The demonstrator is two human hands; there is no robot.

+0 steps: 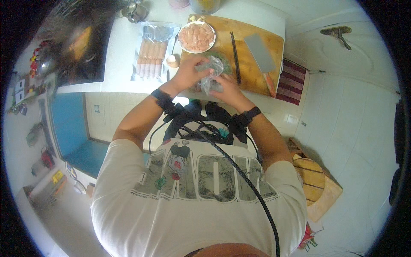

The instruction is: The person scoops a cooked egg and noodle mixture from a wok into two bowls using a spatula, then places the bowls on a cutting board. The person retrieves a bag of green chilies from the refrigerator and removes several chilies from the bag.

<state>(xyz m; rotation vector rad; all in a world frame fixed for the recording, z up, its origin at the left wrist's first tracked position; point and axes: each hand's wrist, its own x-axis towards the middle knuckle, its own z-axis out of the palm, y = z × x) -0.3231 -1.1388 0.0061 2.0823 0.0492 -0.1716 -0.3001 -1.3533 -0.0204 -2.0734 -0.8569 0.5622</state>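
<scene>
Both of my hands hold a crumpled clear plastic bag over the left front part of the wooden cutting board. My left hand pinches it from the left, and my right hand grips its lower right side. Under the bag lies something green, perhaps a dish or leafy greens; the hands and plastic partly hide it. Just beyond, a white plate of cut raw meat rests at the board's left edge. Dark chopsticks lie right of my hands.
A cleaver lies on the board's right side, its orange handle towards the front edge. Garlic cloves are behind the plate. Vacuum-packed sausages and a small eggshell-like piece lie leftward. The dark stove is far left.
</scene>
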